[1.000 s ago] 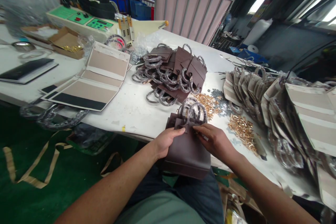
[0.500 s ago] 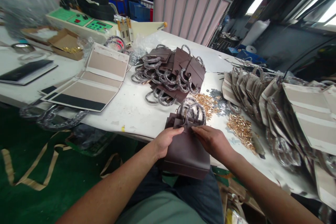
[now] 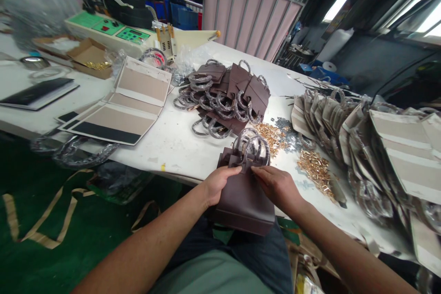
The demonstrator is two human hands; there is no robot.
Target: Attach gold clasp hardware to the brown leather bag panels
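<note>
A dark brown handbag (image 3: 246, 206) leans at the table's front edge, its base toward my lap. Its looped handles (image 3: 259, 143) are wrapped in clear plastic and point away from me. My left hand (image 3: 217, 184) grips the bag's left side, thumb stretched across the front near the top. My right hand (image 3: 278, 183) pinches at the upper front on the right, close to the base of the handles. What lies under the right fingertips is too small to make out. Just beyond the bag are gold-coloured metal pieces (image 3: 270, 137) in a loose heap.
Brown bag pieces with wrapped handles (image 3: 223, 94) are piled mid-table. Beige-lined panels (image 3: 327, 121) stand stacked at right, beside a second heap of gold pieces (image 3: 315, 167). An opened panel (image 3: 117, 117) overhangs the front edge at left. Behind it sit a cardboard box (image 3: 90, 57) and a machine (image 3: 113, 32).
The view has shifted very slightly. Both hands keep nearly the same places on the handbag, and the bag itself has hardly moved.
</note>
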